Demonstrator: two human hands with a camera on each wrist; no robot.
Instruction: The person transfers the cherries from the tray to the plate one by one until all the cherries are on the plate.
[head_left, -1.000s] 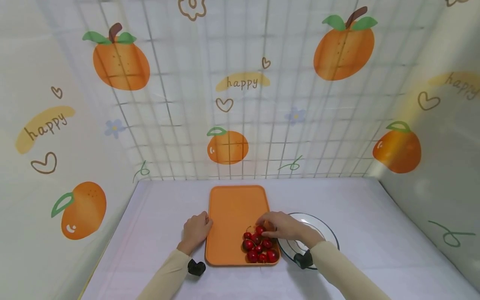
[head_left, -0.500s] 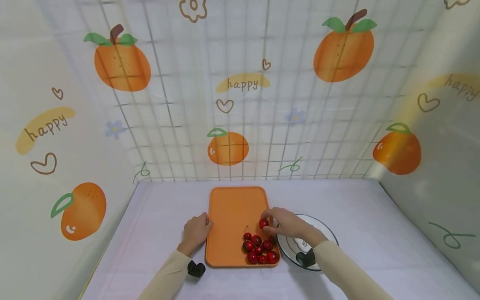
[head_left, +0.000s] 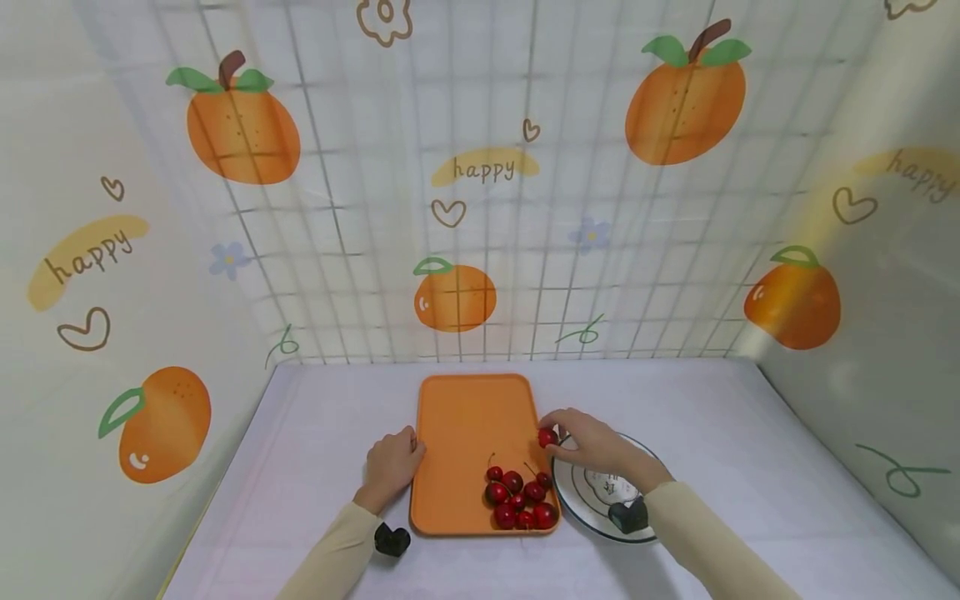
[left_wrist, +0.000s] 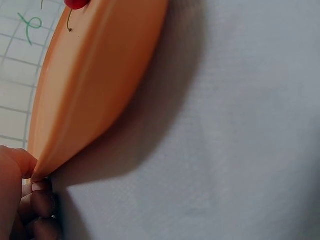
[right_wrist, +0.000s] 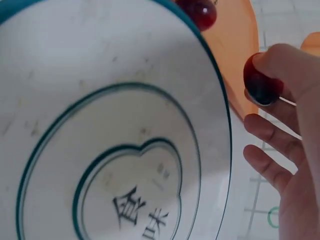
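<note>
An orange tray [head_left: 465, 425] lies on the table with several dark red cherries [head_left: 517, 498] gathered in its near right corner. My left hand [head_left: 392, 468] grips the tray's left rim; in the left wrist view the thumb and fingers [left_wrist: 17, 162] pinch its edge. Over the tray's right edge, beside the far rim of a white plate [head_left: 592, 508], my right hand [head_left: 588, 442] holds one cherry [right_wrist: 262, 80] between thumb and fingertips. The right wrist view shows its other fingers spread loosely. The plate has dark green rings and printed characters in its middle, partly covered by the right wrist in the head view.
A white cloth covers the table [head_left: 337, 400]. Behind it stands a white curtain [head_left: 360, 250] printed with oranges over a wire grid, and it closes in both sides. Each wrist wears a dark device [head_left: 392, 540].
The right hand has picked a cherry up out of the pile and carried it to the right, from over the tray toward the plate. The left hand has stayed on the tray rim.
</note>
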